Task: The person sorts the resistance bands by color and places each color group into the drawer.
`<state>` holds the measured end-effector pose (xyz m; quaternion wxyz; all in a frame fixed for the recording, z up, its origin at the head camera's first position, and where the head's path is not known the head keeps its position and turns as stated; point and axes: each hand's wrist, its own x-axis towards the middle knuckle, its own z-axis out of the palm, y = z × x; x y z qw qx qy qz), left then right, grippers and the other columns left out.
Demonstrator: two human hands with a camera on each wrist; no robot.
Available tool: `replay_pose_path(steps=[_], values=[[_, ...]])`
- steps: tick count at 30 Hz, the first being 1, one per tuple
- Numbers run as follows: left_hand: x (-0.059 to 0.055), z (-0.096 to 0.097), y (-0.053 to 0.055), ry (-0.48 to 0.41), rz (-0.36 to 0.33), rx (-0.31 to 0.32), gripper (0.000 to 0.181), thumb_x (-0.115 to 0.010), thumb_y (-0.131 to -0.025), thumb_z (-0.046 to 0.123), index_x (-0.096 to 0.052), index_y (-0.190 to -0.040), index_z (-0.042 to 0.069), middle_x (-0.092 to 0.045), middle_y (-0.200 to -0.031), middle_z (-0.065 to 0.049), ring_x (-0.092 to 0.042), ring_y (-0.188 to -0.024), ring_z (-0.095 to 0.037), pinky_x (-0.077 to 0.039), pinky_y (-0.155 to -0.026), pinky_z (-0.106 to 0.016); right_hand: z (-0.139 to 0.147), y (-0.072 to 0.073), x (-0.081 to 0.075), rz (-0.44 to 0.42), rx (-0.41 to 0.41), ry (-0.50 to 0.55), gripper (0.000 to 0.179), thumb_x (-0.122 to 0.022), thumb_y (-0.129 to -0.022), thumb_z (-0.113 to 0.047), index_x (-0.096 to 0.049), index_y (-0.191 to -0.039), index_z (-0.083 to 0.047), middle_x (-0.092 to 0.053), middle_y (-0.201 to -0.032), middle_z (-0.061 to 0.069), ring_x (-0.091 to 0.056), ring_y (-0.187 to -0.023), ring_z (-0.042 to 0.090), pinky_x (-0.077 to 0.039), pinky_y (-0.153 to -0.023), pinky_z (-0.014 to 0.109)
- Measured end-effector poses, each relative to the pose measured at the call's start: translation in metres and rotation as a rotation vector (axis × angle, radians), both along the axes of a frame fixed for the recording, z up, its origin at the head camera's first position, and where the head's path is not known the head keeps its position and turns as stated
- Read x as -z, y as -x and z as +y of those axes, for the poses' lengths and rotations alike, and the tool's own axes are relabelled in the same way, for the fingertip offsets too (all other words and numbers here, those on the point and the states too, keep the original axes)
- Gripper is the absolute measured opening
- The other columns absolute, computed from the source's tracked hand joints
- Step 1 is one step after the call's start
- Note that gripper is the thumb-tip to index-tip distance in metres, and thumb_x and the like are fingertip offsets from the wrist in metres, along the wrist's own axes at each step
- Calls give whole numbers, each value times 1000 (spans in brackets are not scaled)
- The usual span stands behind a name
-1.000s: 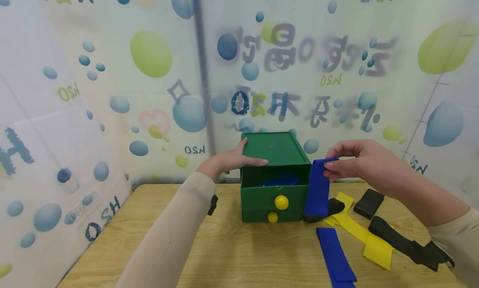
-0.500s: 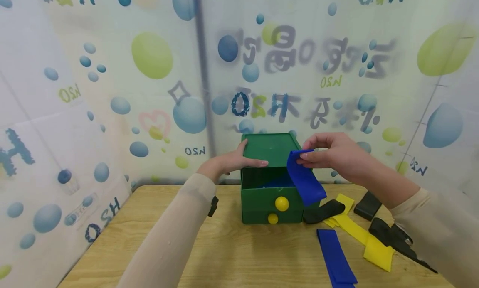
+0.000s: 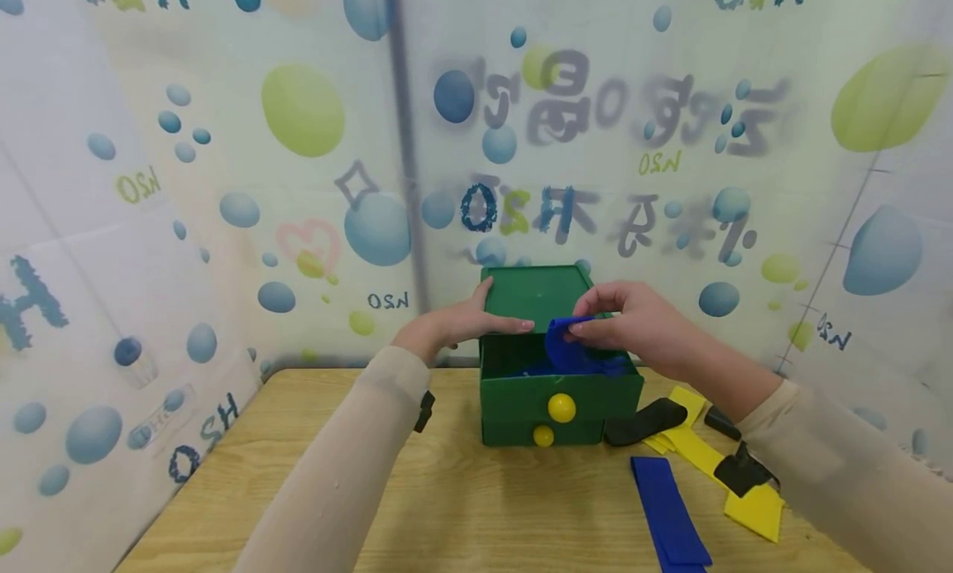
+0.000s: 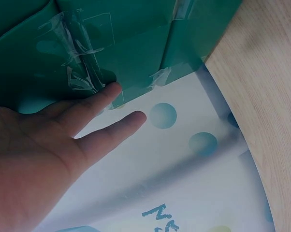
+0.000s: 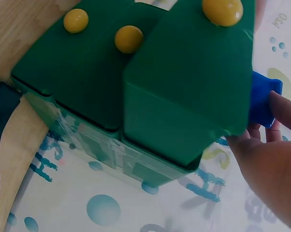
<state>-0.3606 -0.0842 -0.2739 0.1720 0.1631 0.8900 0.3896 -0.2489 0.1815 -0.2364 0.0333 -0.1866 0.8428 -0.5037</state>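
A green drawer box stands at the table's back edge, its upper drawer pulled out. My left hand rests on the box's top left corner, thumb along the front edge; in the left wrist view its fingers stretch along the taped side. Over the drawer opening, my right hand pinches a folded blue strip between thumb and fingers. The strip's lower part hangs into the drawer, where more blue shows. In the right wrist view the blue strip sticks out beyond the drawer front.
Right of the box lie a dark folded strip, yellow strips and another blue strip. A black item is partly behind my right forearm. A printed curtain hangs behind the wooden table.
My right hand has carried the blue strip leftward from beside the box to above the drawer, and the strip has dropped partly inside. My left hand has stayed on the box.
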Motion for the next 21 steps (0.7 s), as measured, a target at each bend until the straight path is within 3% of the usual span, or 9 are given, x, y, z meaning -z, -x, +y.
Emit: replay_pose_path(steps=[9,21], values=[[-1,0,0,5,-3,0,131,-75,-85,72,17,-170,34,8,-182,-5,-17,-166,-40,-29,-127,-70,-4,2,12,-27,19,-70,19,-72,-103,-18,-70,-113,-2,-69,-112,8,-75,-105,23,-63,-100,41],[0,1,0,0,7,1,130,-76,-87,70,17,-171,32,9,-182,-6,-14,-167,-38,-25,-132,-63,-9,5,20,-11,17,-133,25,-78,-99,-21,-76,-119,-8,-75,-118,8,-73,-106,19,-63,-97,39]])
